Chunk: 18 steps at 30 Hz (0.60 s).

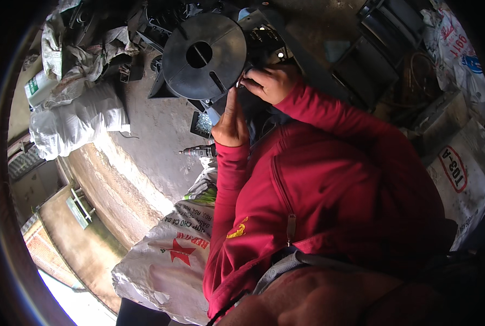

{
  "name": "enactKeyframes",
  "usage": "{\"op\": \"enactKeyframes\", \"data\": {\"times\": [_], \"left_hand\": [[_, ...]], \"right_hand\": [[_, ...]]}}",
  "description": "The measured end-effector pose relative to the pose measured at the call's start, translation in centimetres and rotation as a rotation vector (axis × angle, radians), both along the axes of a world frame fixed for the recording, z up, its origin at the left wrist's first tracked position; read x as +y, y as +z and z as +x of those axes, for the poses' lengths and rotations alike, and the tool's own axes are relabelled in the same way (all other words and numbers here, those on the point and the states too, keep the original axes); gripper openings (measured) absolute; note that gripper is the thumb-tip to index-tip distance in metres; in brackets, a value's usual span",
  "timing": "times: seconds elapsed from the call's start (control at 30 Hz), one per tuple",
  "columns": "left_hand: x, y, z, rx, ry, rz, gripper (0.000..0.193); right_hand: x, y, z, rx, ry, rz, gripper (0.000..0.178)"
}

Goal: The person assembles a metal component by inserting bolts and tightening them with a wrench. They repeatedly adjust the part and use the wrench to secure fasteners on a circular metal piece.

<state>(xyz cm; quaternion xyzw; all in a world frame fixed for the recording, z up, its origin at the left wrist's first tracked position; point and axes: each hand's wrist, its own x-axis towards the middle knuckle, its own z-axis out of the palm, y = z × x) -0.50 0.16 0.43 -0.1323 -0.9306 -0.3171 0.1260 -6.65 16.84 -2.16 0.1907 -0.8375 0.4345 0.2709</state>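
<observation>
A flat, round black disc (pixel 178 60) with a central hole and narrow slots lies in front of me. My left hand (pixel 231 127) is at its near edge, one finger stretched up to the rim and the others curled, partly hidden. At the same spot on the right, my right hand (pixel 272 82) is closed in a pinch beside the rim. A small pale piece shows between the hands, too small to name. Below the disc, left of my left hand, are a tray of small shiny pieces (pixel 203 123) and a power tool (pixel 198 151) resembling a drill.
White sacks lie to the left (pixel 79 122), near my left side (pixel 163 261) and at the right (pixel 462 179). Dark bins or frames (pixel 381 60) stand at the far right. Black parts (pixel 166 16) are heaped behind the disc. Grey concrete floor (pixel 155 141) stretches to the left.
</observation>
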Motion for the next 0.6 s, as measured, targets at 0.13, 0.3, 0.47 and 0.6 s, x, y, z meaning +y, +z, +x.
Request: {"op": "enactKeyframes", "data": {"times": [0.13, 0.3, 0.47, 0.6], "left_hand": [[-0.1, 1.4, 0.4, 0.182, -0.022, 0.115, 0.04], [-0.9, 0.5, 2.2, -0.007, 0.105, 0.343, 0.024], [-1.0, -0.8, 2.0, -0.005, 0.121, 0.362, 0.025], [-1.0, -1.4, 0.4, 0.089, 0.113, 0.155, 0.041]], "right_hand": [[0.1, 0.1, -0.5, -0.005, 0.003, -0.02, 0.015], [0.0, 1.1, -0.6, -0.105, 0.041, 0.045, 0.016], [0.1, 0.6, -0.9, -0.073, 0.075, 0.054, 0.014], [-0.2, 0.5, -0.8, -0.042, 0.068, -0.045, 0.009]]}}
